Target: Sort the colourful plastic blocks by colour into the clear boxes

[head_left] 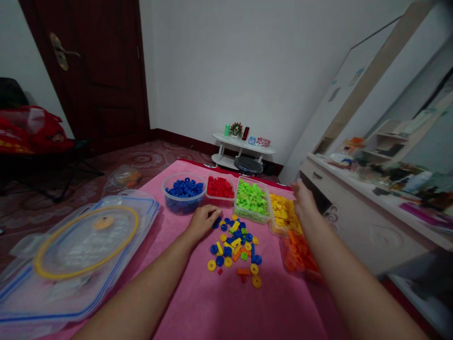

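A loose pile of toy building pieces (236, 242), in blue, yellow, orange and green, lies on the pink cloth. At its far left edge is my left hand (203, 221), fingers curled down on a blue piece (216, 222). My right hand (303, 196) is raised at the right edge of the clear box of yellow pieces (282, 211), its fingers stretched out with nothing visible in them. Beside that box stand one of green pieces (252, 198), one of red pieces (220, 188) and a round tub of blue pieces (184, 189). My right forearm partly covers the orange pieces (299, 255).
Clear lids with blue rims (116, 278) and a round yellow-rimmed lid (132, 236) lie stacked at the left of the pink-covered table (208, 311). A white dresser (357, 203) stands close on the right. A low white stand (226, 160) is by the wall.
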Demonstrator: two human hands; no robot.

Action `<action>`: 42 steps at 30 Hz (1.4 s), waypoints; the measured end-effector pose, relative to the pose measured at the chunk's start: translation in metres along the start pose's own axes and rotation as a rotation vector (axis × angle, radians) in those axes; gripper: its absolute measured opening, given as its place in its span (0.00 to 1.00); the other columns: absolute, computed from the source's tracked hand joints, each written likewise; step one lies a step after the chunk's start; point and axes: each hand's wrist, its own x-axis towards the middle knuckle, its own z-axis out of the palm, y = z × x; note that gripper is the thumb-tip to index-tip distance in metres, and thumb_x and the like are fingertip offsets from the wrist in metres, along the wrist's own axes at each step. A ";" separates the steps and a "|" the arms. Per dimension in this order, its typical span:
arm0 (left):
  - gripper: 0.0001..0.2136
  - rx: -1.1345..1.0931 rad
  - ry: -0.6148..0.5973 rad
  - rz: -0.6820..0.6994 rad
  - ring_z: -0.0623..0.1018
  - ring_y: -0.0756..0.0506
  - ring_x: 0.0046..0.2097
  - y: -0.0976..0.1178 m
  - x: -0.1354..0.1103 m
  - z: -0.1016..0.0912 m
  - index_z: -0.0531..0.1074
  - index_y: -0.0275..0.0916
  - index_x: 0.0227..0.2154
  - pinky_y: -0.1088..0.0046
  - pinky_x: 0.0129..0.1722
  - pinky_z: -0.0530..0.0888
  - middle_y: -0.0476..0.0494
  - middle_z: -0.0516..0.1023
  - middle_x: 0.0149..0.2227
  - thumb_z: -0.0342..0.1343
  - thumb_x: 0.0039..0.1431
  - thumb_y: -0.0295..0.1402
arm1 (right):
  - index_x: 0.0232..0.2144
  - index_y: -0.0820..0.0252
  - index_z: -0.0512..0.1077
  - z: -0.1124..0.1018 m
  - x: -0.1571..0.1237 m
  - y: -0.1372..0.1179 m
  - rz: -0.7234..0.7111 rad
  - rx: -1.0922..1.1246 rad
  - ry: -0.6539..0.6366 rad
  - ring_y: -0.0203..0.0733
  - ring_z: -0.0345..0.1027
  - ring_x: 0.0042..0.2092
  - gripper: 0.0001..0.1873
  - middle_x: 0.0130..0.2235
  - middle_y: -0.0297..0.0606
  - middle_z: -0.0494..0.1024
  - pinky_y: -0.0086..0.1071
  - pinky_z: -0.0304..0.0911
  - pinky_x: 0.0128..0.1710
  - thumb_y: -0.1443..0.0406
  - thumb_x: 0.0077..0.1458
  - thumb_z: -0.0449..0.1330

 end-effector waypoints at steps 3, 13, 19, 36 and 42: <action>0.14 0.009 -0.015 0.018 0.76 0.47 0.37 -0.002 0.001 0.000 0.78 0.36 0.34 0.73 0.39 0.69 0.43 0.79 0.35 0.49 0.59 0.37 | 0.43 0.58 0.71 0.024 -0.038 -0.011 -0.033 0.083 -0.120 0.45 0.68 0.43 0.16 0.46 0.45 0.75 0.37 0.63 0.38 0.60 0.56 0.51; 0.11 0.219 -0.116 0.136 0.73 0.44 0.42 -0.005 -0.002 0.004 0.78 0.41 0.37 0.70 0.45 0.68 0.43 0.77 0.38 0.59 0.50 0.33 | 0.34 0.58 0.78 0.078 -0.137 0.001 -0.379 -0.453 -0.606 0.44 0.65 0.46 0.16 0.39 0.41 0.78 0.34 0.56 0.48 0.75 0.49 0.53; 0.07 0.236 -0.127 0.075 0.73 0.45 0.41 -0.004 0.000 0.005 0.78 0.40 0.31 0.70 0.44 0.68 0.44 0.76 0.37 0.61 0.47 0.33 | 0.36 0.59 0.76 0.062 -0.131 0.000 -0.312 -0.431 -0.526 0.43 0.67 0.43 0.11 0.39 0.40 0.77 0.33 0.58 0.44 0.71 0.50 0.56; 0.07 0.112 -0.107 0.079 0.74 0.46 0.37 -0.002 -0.001 0.003 0.78 0.37 0.29 0.72 0.39 0.69 0.45 0.77 0.32 0.61 0.48 0.34 | 0.29 0.60 0.69 0.046 -0.144 -0.015 -0.250 -0.387 -0.753 0.39 0.64 0.34 0.02 0.32 0.36 0.72 0.30 0.53 0.32 0.68 0.49 0.57; 0.06 -0.052 -0.017 0.035 0.76 0.47 0.37 0.013 -0.001 0.002 0.77 0.36 0.31 0.72 0.39 0.71 0.44 0.79 0.34 0.59 0.50 0.31 | 0.31 0.59 0.67 0.054 -0.140 -0.011 0.074 0.259 -0.703 0.33 0.61 0.27 0.07 0.26 0.29 0.68 0.25 0.55 0.25 0.63 0.48 0.59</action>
